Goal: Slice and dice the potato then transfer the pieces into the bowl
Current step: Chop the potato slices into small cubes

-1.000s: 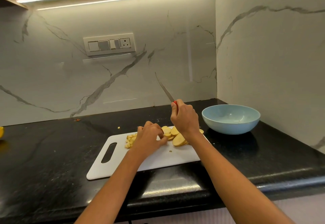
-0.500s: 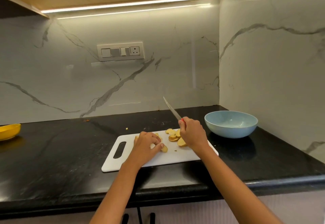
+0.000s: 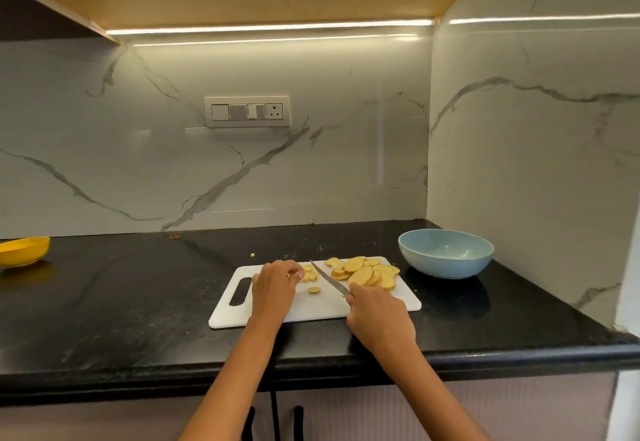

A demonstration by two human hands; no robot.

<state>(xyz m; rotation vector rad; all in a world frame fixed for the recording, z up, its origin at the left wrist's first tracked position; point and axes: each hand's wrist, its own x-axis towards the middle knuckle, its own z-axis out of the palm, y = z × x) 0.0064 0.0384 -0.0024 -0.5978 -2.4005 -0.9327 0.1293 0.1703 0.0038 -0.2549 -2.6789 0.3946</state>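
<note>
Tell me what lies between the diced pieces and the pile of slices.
Head view: the knife blade, slanting across the white cutting board.

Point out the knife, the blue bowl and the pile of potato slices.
knife (image 3: 329, 278): head view, middle of the blade.
blue bowl (image 3: 446, 265): head view, front outer wall.
potato slices (image 3: 363, 272): head view, top of the pile.

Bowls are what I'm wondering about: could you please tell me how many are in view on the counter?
2. A blue bowl stands on the counter right of the cutting board; a yellow bowl sits at the far left, partly cut off by the frame edge.
</note>
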